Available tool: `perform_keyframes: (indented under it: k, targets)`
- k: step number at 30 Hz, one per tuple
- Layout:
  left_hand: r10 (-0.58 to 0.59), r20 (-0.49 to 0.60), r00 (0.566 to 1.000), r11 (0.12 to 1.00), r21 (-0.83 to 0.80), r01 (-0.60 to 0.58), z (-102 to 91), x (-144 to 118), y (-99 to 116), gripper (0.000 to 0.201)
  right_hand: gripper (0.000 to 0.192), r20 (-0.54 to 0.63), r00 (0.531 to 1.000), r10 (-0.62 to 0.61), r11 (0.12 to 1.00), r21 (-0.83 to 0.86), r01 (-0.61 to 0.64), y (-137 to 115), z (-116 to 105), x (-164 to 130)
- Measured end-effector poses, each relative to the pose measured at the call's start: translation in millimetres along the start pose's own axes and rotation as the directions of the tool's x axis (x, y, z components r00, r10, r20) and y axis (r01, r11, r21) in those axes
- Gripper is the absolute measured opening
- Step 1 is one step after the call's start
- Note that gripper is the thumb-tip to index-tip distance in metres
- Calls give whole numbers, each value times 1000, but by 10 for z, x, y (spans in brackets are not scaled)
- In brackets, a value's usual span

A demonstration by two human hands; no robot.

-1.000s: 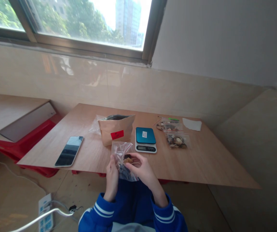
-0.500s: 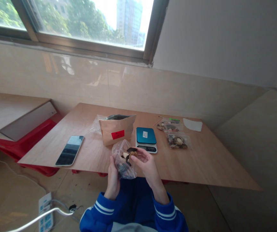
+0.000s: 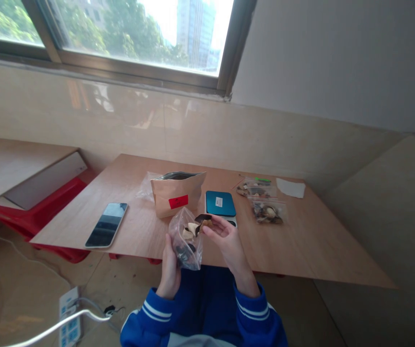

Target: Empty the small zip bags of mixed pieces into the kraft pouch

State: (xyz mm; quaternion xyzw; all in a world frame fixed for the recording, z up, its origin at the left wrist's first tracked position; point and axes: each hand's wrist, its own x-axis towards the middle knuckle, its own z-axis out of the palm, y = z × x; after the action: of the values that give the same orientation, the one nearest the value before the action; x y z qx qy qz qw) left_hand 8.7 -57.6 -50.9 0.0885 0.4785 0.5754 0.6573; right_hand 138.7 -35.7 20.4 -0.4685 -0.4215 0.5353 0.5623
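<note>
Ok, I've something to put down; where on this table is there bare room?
The table is bare between the phone and the brown pouch, and right of the front lying bag. It's crowded around the scale: brown pouch to its left, the right hand in front.

Dried pieces (image 3: 206, 224) between right fingers (image 3: 223, 222)

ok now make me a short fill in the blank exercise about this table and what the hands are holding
1. The left hand holds a clear plastic ____.
2. A curved dark piece is held in the fingers of the ____ hand.
3. The label on the brown pouch is ____ in colour.
4. The phone lies with its screen facing ____.

Missing words: bag; right; red; up.
</note>
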Motion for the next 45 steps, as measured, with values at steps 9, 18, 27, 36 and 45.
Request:
perform_keyframes:
  k: [9,18,27,36,45]
  targets:
    - [80,83,993,997,-16,-79,-25,23,38,66,42,27,1000,-1,985,171,-3,-209,-14,167]
    - [90,34,995,996,-14,-89,29,-43,204,60,37,50,957,-286,932,248,266,-792,302,976]
    - [95,5,996,995,-31,-94,-86,71,248,58,37,401,822,-405,837,-199,509,-638,580,1463]
    - [117,-1,993,992,-46,-117,-124,104,256,60,26,668,606,-431,566,-323,759,-663,552,1388]
    - [142,30,989,989,-38,-141,-128,83,245,62,30,733,486,-477,309,-378,873,-609,534,1302]
